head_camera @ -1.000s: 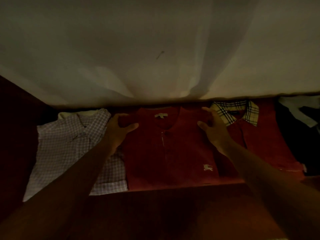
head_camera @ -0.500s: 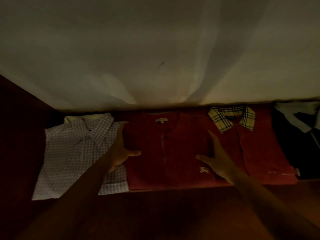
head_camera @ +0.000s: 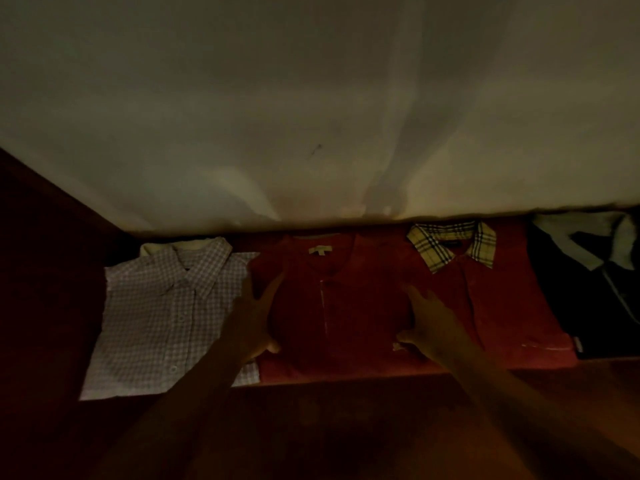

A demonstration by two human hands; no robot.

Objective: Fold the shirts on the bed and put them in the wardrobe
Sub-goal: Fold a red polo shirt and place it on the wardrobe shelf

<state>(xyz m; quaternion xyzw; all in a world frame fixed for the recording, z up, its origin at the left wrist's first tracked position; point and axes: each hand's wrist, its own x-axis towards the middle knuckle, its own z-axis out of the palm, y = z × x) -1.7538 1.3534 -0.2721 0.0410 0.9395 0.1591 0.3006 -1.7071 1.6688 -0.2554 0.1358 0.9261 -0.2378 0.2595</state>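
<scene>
A folded red shirt [head_camera: 332,306] lies flat on the dark wooden wardrobe shelf [head_camera: 346,427], its label toward the back. My left hand [head_camera: 252,323] rests with straight fingers on its left edge. My right hand [head_camera: 426,323] lies open on its right side, fingers spread. To the left sits a folded pale checked shirt [head_camera: 162,320]. To the right lies a red polo with a plaid collar [head_camera: 485,292], and beyond it a dark garment with a white collar [head_camera: 588,282].
A pale back wall [head_camera: 311,116] rises behind the row of shirts. The dark wooden side of the wardrobe [head_camera: 41,254] closes the left. The shelf front runs along the bottom of the view.
Both hands let go of the red shirt's top corners and slid back toward me along its sides, fingers now straight. The shirt stays flat between its neighbours.
</scene>
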